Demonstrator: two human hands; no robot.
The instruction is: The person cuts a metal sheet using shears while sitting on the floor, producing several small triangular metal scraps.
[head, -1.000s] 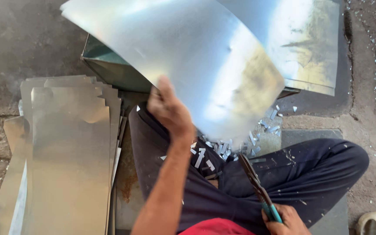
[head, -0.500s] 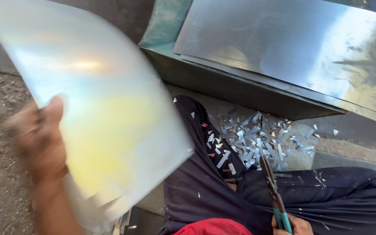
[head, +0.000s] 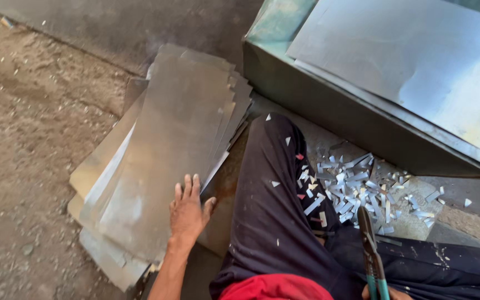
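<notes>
My left hand (head: 187, 214) lies flat with fingers spread on the near right edge of a stack of grey metal sheets (head: 162, 144) on the ground to my left. Only the top of my right hand (head: 387, 293) shows at the bottom edge, gripping the green handles of tin snips (head: 369, 244) whose dark blades point away over my leg. My legs in dark trousers (head: 276, 211) stretch out between the stack and a pile of small metal offcuts (head: 362, 189).
A green metal box-shaped bench (head: 329, 105) stands ahead on the right with large shiny metal sheets (head: 418, 61) lying on top. Bare dirt ground (head: 29, 144) lies to the left of the stack.
The big sheet my left hand was swinging leftward now lies on the stack, and the hand rests flat on it. The view has turned left and down. The snips stayed over my leg.
</notes>
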